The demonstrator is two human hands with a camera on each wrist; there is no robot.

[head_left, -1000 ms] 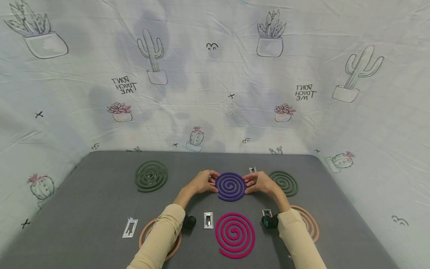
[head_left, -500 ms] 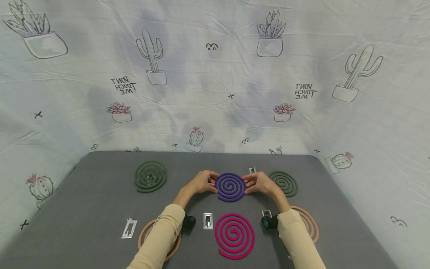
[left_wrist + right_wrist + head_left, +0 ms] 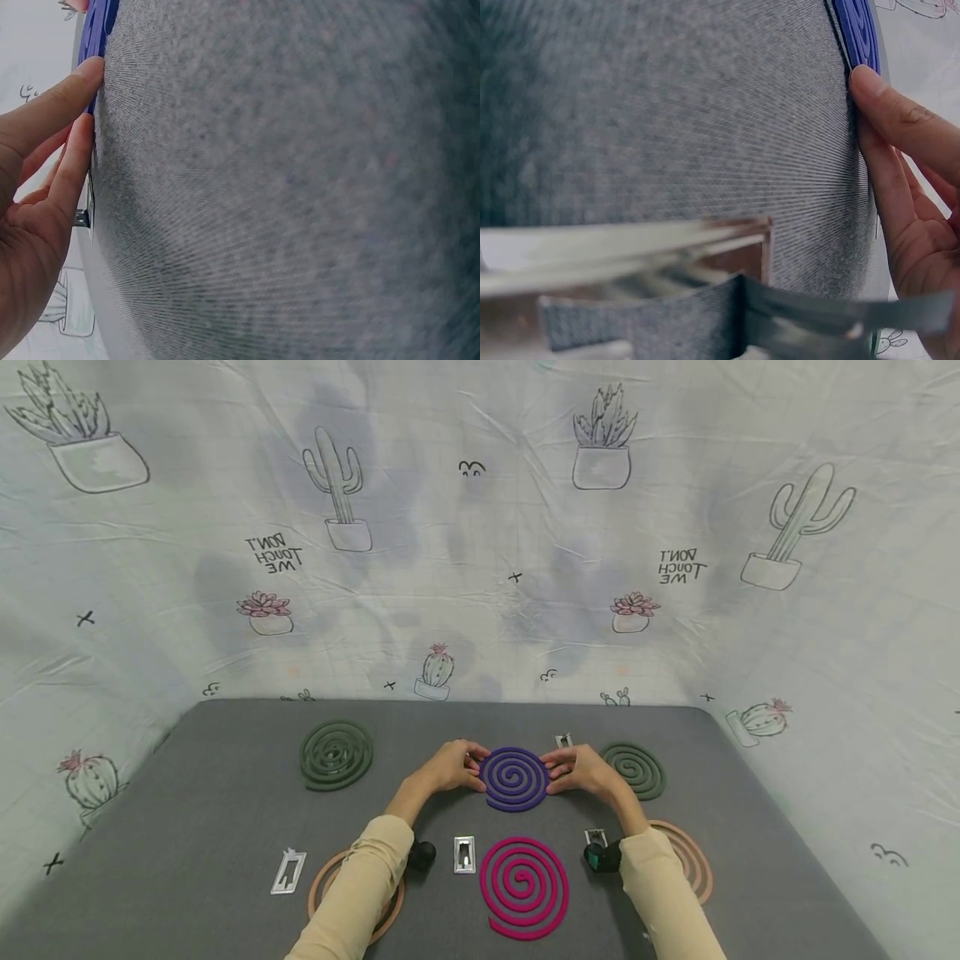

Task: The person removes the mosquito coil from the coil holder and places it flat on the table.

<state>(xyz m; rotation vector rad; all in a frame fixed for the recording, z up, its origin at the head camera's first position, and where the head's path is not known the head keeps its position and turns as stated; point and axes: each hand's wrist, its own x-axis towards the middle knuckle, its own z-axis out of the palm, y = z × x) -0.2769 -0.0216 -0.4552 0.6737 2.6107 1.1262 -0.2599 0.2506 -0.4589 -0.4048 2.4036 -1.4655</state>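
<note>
A purple mosquito coil point(image 3: 514, 779) lies flat at the middle of the grey table, between both hands. My left hand point(image 3: 452, 766) touches its left edge with extended fingers and thumb. In the left wrist view the thumb tip meets the rim of the purple coil point(image 3: 99, 30). On the opposite edge, my right hand point(image 3: 587, 768) rests its fingertips against the rim, thumb nearest me. The right wrist view has that thumb tip right at the purple coil point(image 3: 859, 37). Nearer me lies a pink mosquito coil point(image 3: 523, 837), beside a metal coil stand point(image 3: 457, 855).
Green coils lie at back left point(image 3: 315, 772) and right, a green coil point(image 3: 651, 760) behind the right hand. Two tan coils, a left coil point(image 3: 314, 893) and a right coil point(image 3: 701, 853), are partly under the sleeves. More metal stands include a left stand point(image 3: 279, 878).
</note>
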